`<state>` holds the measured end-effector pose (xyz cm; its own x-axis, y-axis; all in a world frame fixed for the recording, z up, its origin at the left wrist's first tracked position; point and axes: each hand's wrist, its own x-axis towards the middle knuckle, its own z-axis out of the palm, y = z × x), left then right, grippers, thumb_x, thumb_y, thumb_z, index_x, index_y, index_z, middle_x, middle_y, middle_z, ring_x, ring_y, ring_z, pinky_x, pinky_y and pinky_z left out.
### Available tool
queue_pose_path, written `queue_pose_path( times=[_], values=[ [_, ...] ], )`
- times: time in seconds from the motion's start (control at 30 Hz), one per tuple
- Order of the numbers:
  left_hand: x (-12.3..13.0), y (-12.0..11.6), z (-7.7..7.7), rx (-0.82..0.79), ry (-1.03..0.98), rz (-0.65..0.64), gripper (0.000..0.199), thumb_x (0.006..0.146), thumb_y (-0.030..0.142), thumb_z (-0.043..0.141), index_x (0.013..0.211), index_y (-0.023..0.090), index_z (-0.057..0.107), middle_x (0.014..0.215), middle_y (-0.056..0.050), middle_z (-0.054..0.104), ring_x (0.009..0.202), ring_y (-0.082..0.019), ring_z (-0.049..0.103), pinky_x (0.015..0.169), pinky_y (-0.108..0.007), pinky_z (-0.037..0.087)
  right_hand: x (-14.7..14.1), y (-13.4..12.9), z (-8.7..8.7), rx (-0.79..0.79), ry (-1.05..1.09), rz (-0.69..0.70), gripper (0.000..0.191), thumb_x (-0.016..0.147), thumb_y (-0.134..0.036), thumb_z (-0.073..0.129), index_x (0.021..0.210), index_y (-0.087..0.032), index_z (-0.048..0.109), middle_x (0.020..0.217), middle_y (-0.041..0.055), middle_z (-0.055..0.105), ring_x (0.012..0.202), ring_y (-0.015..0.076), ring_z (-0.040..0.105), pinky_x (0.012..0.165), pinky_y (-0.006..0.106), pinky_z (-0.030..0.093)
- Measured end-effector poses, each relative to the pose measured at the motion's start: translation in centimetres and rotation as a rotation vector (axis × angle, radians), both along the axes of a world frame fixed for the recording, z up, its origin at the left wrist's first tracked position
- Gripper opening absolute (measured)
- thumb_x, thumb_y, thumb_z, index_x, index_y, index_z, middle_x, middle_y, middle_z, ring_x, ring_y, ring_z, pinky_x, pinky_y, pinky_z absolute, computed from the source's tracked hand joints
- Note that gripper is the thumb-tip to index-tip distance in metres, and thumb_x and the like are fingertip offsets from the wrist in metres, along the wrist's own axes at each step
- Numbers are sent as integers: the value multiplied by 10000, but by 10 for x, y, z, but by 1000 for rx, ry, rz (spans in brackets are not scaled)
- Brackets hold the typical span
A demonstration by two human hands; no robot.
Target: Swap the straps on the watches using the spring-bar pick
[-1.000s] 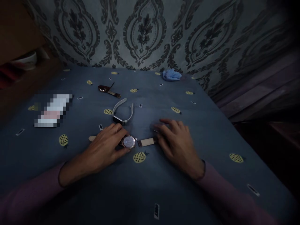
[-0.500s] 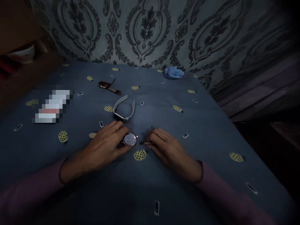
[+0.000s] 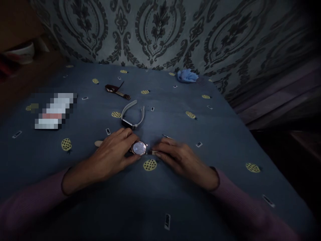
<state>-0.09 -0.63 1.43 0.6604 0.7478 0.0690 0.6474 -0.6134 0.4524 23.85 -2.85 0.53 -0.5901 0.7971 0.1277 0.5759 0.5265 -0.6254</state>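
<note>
My left hand (image 3: 112, 150) is closed over a wristwatch with a round pale dial (image 3: 138, 148), holding it down on the tablecloth. The pale underside of its strap (image 3: 98, 144) pokes out on the left, beneath the hand. My right hand (image 3: 179, 155) pinches a short watch strap (image 3: 153, 152), dark at the end facing the watch. A small gap seems to lie between that end and the case. Above the right fingers juts a thin pointed tool (image 3: 167, 136), the rest hidden by the hand. Just beyond my left hand lies a smartwatch (image 3: 128, 124) with a light band.
Farther back is a brown-strapped watch (image 3: 110, 88). A blurred-out phone-like object (image 3: 56, 110) lies at left, and a crumpled blue cloth or bag (image 3: 187, 76) near the patterned wall. The blue tablecloth (image 3: 220, 134) drops off on the right. A bowl (image 3: 23, 54) stands on a shelf at left.
My right hand has shifted slightly left, bringing the strap end closer to the watch case. The left hand keeps its hold, and the dial now catches more light.
</note>
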Motion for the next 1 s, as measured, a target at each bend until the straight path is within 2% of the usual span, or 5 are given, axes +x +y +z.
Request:
queue_pose_path(
  times=[0.23,0.37,0.67,0.8,1.0],
  values=[
    [-1,0,-1,2,-24,-8,135,912,244,631,1026,173,608,934,-17,554,881,-205,561,760,-341,468,2,7,9,-393,237,-72,275,961,-407,581,915,-176,723,871,47,671,792,179,619,719,308,474],
    [0,0,0,9,-4,-2,116,901,234,629,999,175,613,911,-13,550,851,-199,557,735,-333,461,5,10,13,-555,315,-146,292,913,-445,640,907,-168,732,868,35,672,820,179,605,744,305,464],
    [-2,1,-3,55,-39,-14,136,891,242,617,1000,160,626,888,-25,578,836,-206,569,720,-335,466,3,10,13,-891,548,-219,276,874,-421,702,904,-152,650,733,5,653,583,94,519,597,254,435],
    [-3,0,1,41,-104,-28,152,880,237,628,1010,159,615,889,-20,632,809,-193,602,716,-321,477,-5,2,13,-958,598,-247,276,853,-409,722,883,-157,612,678,-12,637,521,80,494,511,230,391],
    [-1,-3,4,18,-151,-29,148,888,233,610,1029,187,597,902,-1,655,783,-168,623,686,-285,478,-13,-6,12,-887,628,-292,275,842,-411,730,854,-157,625,653,-21,624,501,71,466,498,230,359]
  ],
)
